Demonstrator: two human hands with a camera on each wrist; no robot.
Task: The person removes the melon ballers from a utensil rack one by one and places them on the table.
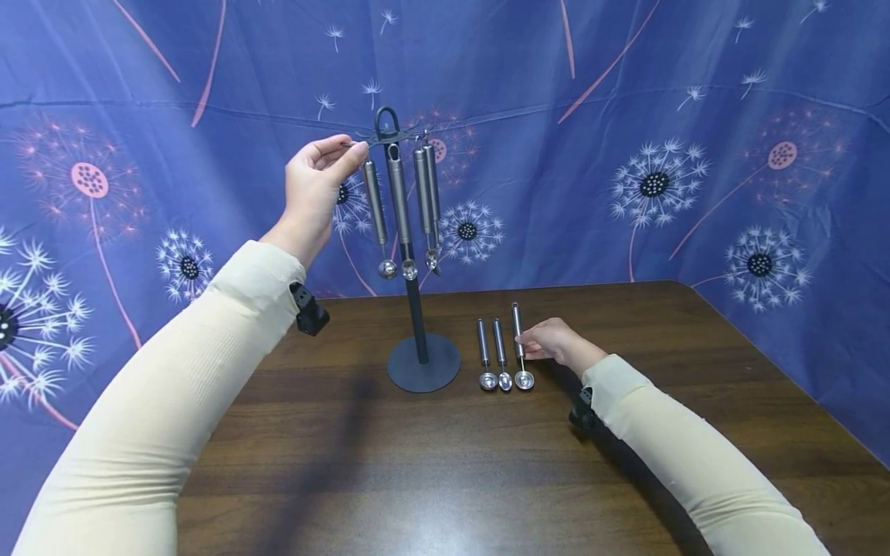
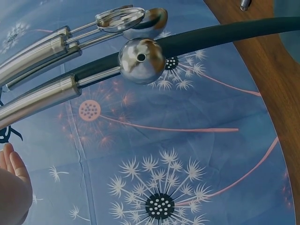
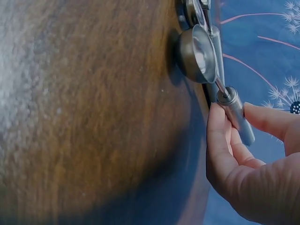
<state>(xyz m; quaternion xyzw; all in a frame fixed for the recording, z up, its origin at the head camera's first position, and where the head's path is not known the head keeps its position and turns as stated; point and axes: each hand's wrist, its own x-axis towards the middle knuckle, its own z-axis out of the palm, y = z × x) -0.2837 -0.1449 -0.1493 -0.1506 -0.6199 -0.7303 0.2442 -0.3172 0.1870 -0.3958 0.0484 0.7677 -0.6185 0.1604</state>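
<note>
A dark metal stand point(image 1: 415, 309) holds several hanging steel scoops, among them a melon baller point(image 1: 375, 205) with a small hole in its round bowl point(image 2: 142, 61). My left hand point(image 1: 316, 185) is raised at the stand's top left, pinching the end of a hook arm between thumb and fingers just above that baller. On the table, my right hand point(image 1: 554, 344) grips the handle of another melon baller point(image 1: 524, 380) with thumb and fingertips. Its hollow bowl point(image 3: 197, 54) faces partly sideways. Beside it lie a round scoop point(image 1: 488, 380) and an oval scoop point(image 1: 504, 380).
The stand's round base point(image 1: 424, 374) rests on the brown wooden table point(image 1: 417, 471). A blue cloth point(image 1: 528, 193) with dandelion prints hangs behind and along the right side. The table's rear edge runs close behind the stand.
</note>
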